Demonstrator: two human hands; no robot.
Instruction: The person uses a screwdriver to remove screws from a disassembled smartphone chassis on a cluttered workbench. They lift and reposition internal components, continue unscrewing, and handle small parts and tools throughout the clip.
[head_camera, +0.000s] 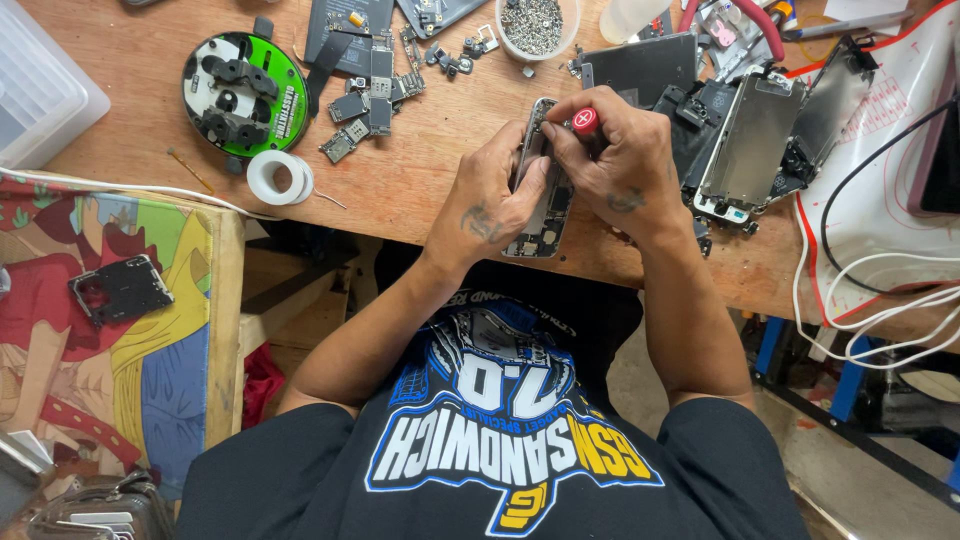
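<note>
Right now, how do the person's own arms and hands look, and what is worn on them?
Both arms are bare below short black sleeves. The left hand has a small dark tattoo on its back; the right hand has one too. No gloves, rings or watch show.

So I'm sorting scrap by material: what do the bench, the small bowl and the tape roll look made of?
Bench: wood, probably plywood, matte and scuffed, with visible grain. Bowl: looks like white plastic, smooth, thin rim, full of small grey metal bits. Tape roll: white, soft-looking, perhaps paper or foam; hard to tell.
</note>
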